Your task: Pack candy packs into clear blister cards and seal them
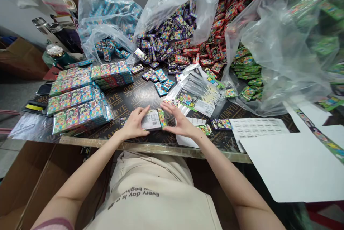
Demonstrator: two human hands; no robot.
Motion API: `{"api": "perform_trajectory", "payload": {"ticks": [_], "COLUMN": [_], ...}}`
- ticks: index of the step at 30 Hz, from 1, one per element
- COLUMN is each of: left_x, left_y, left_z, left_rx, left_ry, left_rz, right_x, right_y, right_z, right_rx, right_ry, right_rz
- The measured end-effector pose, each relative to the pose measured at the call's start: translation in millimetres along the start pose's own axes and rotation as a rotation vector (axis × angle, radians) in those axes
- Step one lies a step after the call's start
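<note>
At the front of the dark table, my left hand [135, 124] grips the left end of a small flat pack [151, 120] with a white barcode label on top. My right hand [181, 120] closes round its right end, where a green, colourful printed edge shows between thumb and fingers. Just behind the right hand lie fanned clear printed bags [199, 94]. Several loose blue boxes [162, 82] rest on the table beyond the pack. By my right wrist are a green box [205, 129] and a purple box [221, 124].
Wrapped multi-box packs [77, 113] are stacked at left. Plastic bags of blue, purple [172, 25] and green boxes [245, 63] line the back, with a heap of red boxes [217, 33]. A label sheet [259, 127] and white paper [292, 165] lie at right; bottles [57, 49] stand back left.
</note>
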State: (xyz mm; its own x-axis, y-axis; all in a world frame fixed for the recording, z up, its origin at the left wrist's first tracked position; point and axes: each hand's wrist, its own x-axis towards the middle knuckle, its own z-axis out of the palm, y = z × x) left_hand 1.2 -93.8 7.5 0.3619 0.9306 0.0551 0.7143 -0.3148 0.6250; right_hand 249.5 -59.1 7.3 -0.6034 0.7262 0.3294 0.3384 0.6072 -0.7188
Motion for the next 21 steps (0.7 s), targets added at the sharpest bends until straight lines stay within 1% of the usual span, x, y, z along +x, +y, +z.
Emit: {"api": "perform_trajectory", "payload": {"ticks": [1,3,4,6,8,11,12,14,15,17,19,21], "left_x": [2,8,11,15,17,15,15,15,16,19,23,27], "left_y": [2,4,4,7,12,27,33,43,46,50,51,50], "left_z": [-1.3,-0.7,1.4,9.5,21.6,40.3,44.7,48.0,46.8,39.1,27.4,15.2], "left_rx": [-0.053,-0.203,-0.300,-0.493,-0.649,-0.890,-0.993,-1.203,-1.304,-1.487,-1.629,-1.692], "left_ry": [0.086,0.295,0.388,0.520,0.581,0.644,0.674,0.734,0.746,0.708,0.631,0.522], "left_rz": [-0.045,-0.150,-0.199,-0.265,-0.289,-0.313,-0.336,-0.402,-0.438,-0.501,-0.572,-0.642], "right_x": [5,17,23,36,47,61,65,67,67,63,57,50], "right_y": [-2,-8,-11,-19,-25,-34,-38,-46,-50,-58,-63,-64], "right_z": [0,4,9,22,34,42,41,39,36,32,28,25], "right_rx": [0.039,0.154,0.239,0.444,0.634,0.844,0.897,0.972,0.997,1.035,1.107,1.195], "right_ry": [0.108,0.341,0.413,0.459,0.515,0.716,0.755,0.745,0.714,0.686,0.701,0.717], "right_rz": [0.057,0.205,0.271,0.370,0.464,0.626,0.654,0.649,0.624,0.574,0.571,0.610]}}
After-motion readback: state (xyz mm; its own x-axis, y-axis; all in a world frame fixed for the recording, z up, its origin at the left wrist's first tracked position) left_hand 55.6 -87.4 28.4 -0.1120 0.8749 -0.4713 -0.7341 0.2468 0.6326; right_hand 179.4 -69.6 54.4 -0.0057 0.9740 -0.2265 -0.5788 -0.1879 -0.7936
